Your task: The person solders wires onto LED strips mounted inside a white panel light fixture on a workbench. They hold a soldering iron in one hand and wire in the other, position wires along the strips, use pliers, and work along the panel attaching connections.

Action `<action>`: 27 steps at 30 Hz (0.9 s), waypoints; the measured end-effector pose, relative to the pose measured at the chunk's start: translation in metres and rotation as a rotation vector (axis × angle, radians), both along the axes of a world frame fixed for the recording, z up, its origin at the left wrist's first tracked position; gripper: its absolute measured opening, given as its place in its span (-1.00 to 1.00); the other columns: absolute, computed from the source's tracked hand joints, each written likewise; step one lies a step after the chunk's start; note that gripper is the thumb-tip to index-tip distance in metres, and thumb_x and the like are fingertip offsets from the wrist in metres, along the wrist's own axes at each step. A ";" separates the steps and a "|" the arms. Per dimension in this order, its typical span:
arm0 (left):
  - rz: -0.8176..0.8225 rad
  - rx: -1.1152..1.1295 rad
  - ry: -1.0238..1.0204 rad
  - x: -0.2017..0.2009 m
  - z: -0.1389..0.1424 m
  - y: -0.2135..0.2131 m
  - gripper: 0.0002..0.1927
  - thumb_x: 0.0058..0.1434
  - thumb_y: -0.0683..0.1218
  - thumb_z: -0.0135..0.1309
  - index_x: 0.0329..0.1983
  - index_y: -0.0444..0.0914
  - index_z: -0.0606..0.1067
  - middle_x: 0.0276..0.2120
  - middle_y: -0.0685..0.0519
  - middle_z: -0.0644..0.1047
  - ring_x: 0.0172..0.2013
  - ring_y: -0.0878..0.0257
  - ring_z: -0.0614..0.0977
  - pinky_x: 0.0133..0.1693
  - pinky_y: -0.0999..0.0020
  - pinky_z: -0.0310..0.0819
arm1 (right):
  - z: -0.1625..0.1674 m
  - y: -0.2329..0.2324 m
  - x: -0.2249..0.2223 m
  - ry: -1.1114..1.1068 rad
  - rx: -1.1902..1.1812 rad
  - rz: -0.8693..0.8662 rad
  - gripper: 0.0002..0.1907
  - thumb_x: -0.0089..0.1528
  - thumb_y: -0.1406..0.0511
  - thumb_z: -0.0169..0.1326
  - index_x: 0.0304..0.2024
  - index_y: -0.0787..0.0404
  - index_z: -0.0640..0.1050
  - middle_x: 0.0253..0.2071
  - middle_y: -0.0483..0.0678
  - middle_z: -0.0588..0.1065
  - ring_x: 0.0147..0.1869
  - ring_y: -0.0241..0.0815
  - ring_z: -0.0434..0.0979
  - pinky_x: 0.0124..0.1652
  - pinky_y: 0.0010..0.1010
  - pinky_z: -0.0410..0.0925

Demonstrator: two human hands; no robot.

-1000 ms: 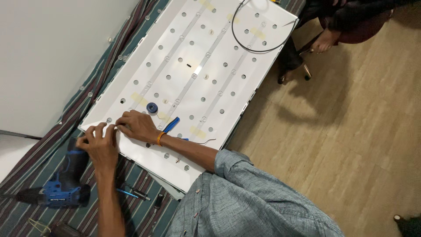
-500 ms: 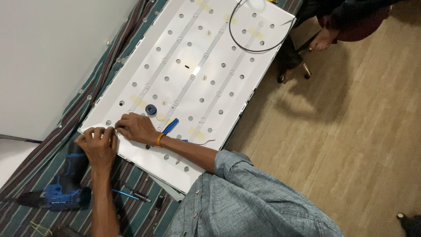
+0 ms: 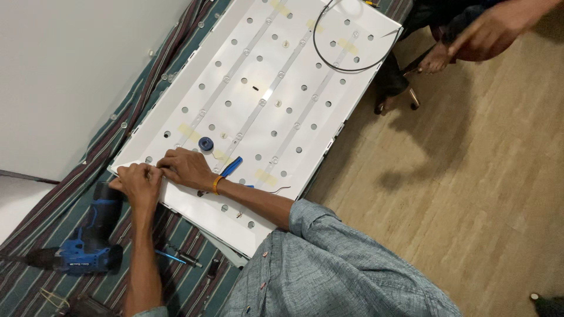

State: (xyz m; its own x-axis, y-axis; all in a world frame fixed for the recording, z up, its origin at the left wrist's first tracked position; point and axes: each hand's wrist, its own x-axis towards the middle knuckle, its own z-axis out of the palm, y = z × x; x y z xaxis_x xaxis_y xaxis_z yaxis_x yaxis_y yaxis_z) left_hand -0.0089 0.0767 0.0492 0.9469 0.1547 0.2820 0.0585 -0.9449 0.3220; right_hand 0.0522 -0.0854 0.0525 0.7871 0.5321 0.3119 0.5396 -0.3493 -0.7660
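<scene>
A large white perforated panel (image 3: 282,76) with rows of small lenses lies on a striped cloth. My left hand (image 3: 138,182) and my right hand (image 3: 182,167) meet at the panel's near left corner, fingers pinched on its edge. My right wrist wears an orange band. A blue roll of tape (image 3: 205,143) and a blue-handled tool (image 3: 232,166) lie on the panel just beyond my right hand.
A blue cordless drill (image 3: 88,240) lies on the striped cloth (image 3: 53,211) by my left forearm, with small screwdrivers (image 3: 176,257) near it. A black cable loop (image 3: 346,56) rests on the panel's far end. Another person's hand (image 3: 493,29) reaches in at top right over the wooden floor.
My hands stay at the panel's corner, barely shifting. Another person's hand has come into view at the top right.
</scene>
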 end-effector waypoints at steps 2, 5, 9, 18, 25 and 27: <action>0.016 -0.009 0.011 0.001 0.004 -0.004 -0.78 0.24 -0.03 0.24 -0.30 -0.30 0.61 -0.29 -0.08 0.57 -0.01 -0.10 0.42 0.05 -0.07 0.13 | 0.001 0.000 0.000 0.006 0.004 -0.001 -0.83 0.22 0.16 0.16 -0.20 0.00 0.69 -0.27 -0.23 0.56 -0.15 -0.19 0.57 -0.23 -0.32 0.44; 0.059 -0.060 0.016 0.000 0.006 -0.008 -0.79 0.20 -0.04 0.25 -0.33 -0.31 0.62 -0.31 -0.08 0.58 -0.03 -0.09 0.43 0.05 -0.08 0.13 | 0.001 0.000 0.002 0.007 0.005 0.001 -0.83 0.20 0.17 0.17 -0.21 0.01 0.68 -0.28 -0.20 0.55 -0.16 -0.17 0.57 -0.24 -0.31 0.43; 0.034 -0.195 -0.076 0.002 0.005 -0.005 -0.76 0.22 -0.04 0.26 -0.31 -0.34 0.60 -0.29 -0.13 0.55 -0.07 -0.12 0.44 -0.01 0.02 0.28 | -0.003 0.003 0.002 -0.064 0.027 -0.004 -0.85 0.18 0.20 0.18 -0.23 0.02 0.68 -0.29 -0.17 0.56 -0.17 -0.13 0.57 -0.24 -0.27 0.42; 0.224 -0.025 -0.244 -0.032 0.007 -0.019 -0.86 0.42 -0.09 0.20 -0.23 -0.25 0.56 -0.24 -0.02 0.47 -0.07 0.02 0.45 0.01 0.03 0.12 | -0.022 0.011 0.007 0.123 -0.014 0.027 -0.85 0.20 0.18 0.24 -0.23 0.05 0.70 -0.34 -0.09 0.58 -0.26 -0.09 0.61 -0.27 -0.27 0.43; 0.334 -0.106 -0.303 -0.043 0.006 -0.044 -0.89 0.32 -0.11 0.24 -0.13 -0.21 0.61 -0.12 0.04 0.47 0.05 0.08 0.40 0.04 0.06 0.09 | -0.022 0.014 0.012 0.226 -0.003 0.068 -0.82 0.22 0.19 0.23 -0.19 0.10 0.70 -0.35 -0.09 0.65 -0.39 -0.22 0.67 -0.38 -0.40 0.45; 0.359 -0.132 -0.295 -0.043 0.003 -0.050 -0.89 0.31 -0.11 0.24 -0.14 -0.20 0.61 -0.11 0.05 0.48 0.07 0.08 0.40 0.04 0.04 0.08 | -0.021 0.013 0.011 0.289 0.015 0.077 -0.82 0.23 0.21 0.22 -0.17 0.13 0.69 -0.36 -0.09 0.66 -0.43 -0.26 0.67 -0.40 -0.43 0.45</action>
